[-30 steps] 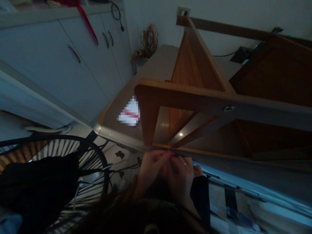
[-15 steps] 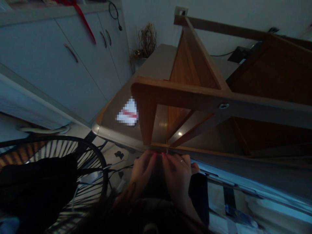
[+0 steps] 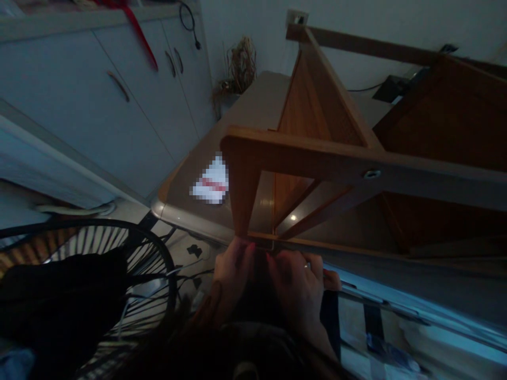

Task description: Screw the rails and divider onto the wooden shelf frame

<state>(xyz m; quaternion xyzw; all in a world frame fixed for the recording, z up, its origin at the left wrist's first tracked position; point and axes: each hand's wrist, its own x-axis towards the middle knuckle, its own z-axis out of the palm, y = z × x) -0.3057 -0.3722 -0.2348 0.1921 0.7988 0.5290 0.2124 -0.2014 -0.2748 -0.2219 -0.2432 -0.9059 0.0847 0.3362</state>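
Note:
A brown wooden furniture frame (image 3: 328, 155) with slanted panels lies across the grey-brown tabletop (image 3: 186, 200). My left hand (image 3: 232, 269) is at the table's near edge, just below the frame's tapered leg (image 3: 243, 195), with its fingers curled. My right hand (image 3: 299, 277), wearing a ring, sits just to its right by the frame's lower rail (image 3: 317, 245), fingers bent. The thumbs are close to each other but apart. Whatever the fingers hold is hidden in shadow. A thin pale piece (image 3: 272, 245) shows just above the gap between the thumbs.
A round corded chair (image 3: 170, 264) with dark cloth (image 3: 63, 301) on it stands at the left. White cabinets (image 3: 79, 100) line the left wall. A dried plant (image 3: 241, 63) is behind the table. A metal fitting (image 3: 371, 173) sits in the frame's upper rail.
My right hand has shifted slightly right and down, widening the gap between the thumbs. My left hand has moved little. The view has shifted slightly; the frame appears to rest in place.

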